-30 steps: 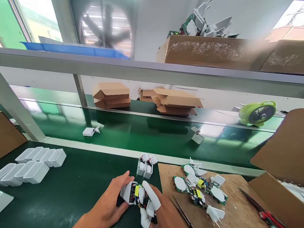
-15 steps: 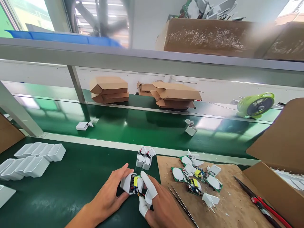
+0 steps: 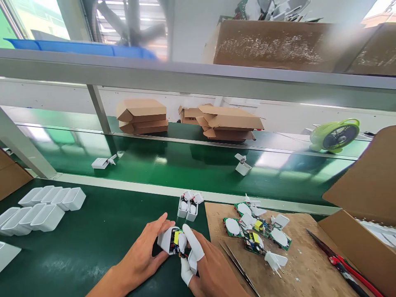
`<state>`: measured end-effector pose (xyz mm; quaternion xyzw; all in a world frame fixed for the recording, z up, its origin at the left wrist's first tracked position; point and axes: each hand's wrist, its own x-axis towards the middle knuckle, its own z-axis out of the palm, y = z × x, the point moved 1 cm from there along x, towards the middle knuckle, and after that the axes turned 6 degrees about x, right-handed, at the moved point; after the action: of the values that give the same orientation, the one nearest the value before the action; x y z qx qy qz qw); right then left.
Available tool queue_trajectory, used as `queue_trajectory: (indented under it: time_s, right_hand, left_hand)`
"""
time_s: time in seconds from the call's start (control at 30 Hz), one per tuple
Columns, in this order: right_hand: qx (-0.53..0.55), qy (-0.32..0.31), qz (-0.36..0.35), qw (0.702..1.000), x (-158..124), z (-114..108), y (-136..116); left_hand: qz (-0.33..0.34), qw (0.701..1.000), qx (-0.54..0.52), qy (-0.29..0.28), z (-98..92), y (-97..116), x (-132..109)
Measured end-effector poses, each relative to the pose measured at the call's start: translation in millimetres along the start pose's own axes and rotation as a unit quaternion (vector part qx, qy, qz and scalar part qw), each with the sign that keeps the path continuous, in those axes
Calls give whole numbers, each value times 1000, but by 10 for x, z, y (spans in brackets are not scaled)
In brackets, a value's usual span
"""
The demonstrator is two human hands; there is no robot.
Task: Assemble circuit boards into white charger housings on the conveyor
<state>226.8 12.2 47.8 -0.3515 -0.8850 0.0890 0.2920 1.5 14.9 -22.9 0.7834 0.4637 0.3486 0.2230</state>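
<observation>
My left hand (image 3: pixel 144 249) grips a white plastic housing (image 3: pixel 165 240) between thumb and fingers. From the housing's right end sticks a circuit board (image 3: pixel 177 238) with a yellow component and a white round pad, partly inside it. My right hand (image 3: pixel 208 264), with white covers on thumb and forefinger, pinches the board's outer end and a white plug piece (image 3: pixel 192 260). How deep the board sits is hidden. Just beyond my hands stand two filled white housings (image 3: pixel 187 208), side by side, their plug pieces leaning out on top.
Rows of white housings (image 3: pixel 48 216) stand at left. On the brown cardboard sheet (image 3: pixel 278 284) lie several circuit boards (image 3: pixel 256 231), tweezers (image 3: pixel 239 268) and red-handled pliers (image 3: pixel 340 264). An open carton (image 3: pixel 355 239) stands at right. Behind runs a green conveyor belt (image 3: pixel 173 165) carrying white units (image 3: pixel 243 167).
On the belt, both white units have shifted left. My hands keep nearly the same position and grip on the housing and board.
</observation>
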Motion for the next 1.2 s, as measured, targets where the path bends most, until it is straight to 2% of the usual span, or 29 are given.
queue_trajectory:
  time_s: [0.2,0.33,0.43,0.53,0.63,0.73,0.83,0.9,0.97,1.1,1.2]
  right_hand:
    - [21,-11,-11,1000,-74,96,60]
    - [63,-2,22,998,-51,16,97]
    - [139,15,52,989,-41,-67,176]
    - [171,-11,44,984,-56,-28,274]
    - [159,-20,3,987,-68,106,332]
    - [130,4,-36,991,-54,182,296]
    - [100,3,-13,995,-38,165,203]
    - [78,2,6,997,-48,148,156]
    - [51,-8,5,999,-81,160,145]
    - [-29,-26,-16,999,-160,212,187]
    - [-97,-73,-23,992,-159,168,157]
  left_hand:
    - [26,1000,0,3,20,52,25]
    - [47,998,-36,-22,14,123,52]
    - [31,992,-107,-66,43,132,66]
    - [-11,985,-165,-55,38,127,86]
    - [-50,974,-217,-45,-63,158,111]
    - [-57,957,-275,-71,-211,229,141]
    - [-69,933,-342,-86,-302,277,185]
    - [-84,929,-354,-67,-323,287,224]
    - [-90,937,-335,-31,-333,297,273]
    - [-103,967,-233,31,-343,383,406]
    - [-112,976,-175,56,-307,492,520]
